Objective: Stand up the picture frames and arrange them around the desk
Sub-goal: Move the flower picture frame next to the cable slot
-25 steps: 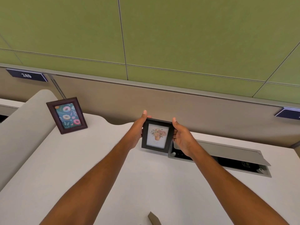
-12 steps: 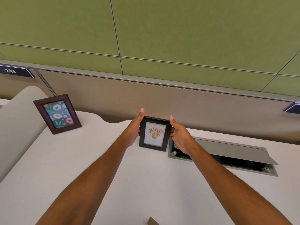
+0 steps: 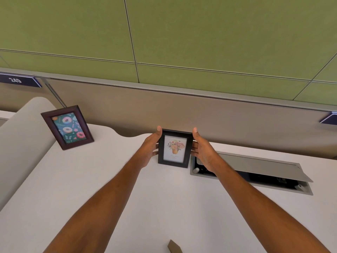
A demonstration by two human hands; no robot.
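1. We see the left hand and right hand clasping the side edges of the black frame.
2. The frame stands upright on the desk, long axis vertical, flower print facing us, just left of the cable tray.
3. A brown frame leans upright far left.

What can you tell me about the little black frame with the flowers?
The black frame is small, upright, with a plain dark border that looks like wood or plastic. Its picture shows pinkish flowers in an orange pot on white. It stands on the desk near the back wall, beside an open cable box. The left hand and right hand touch its sides.
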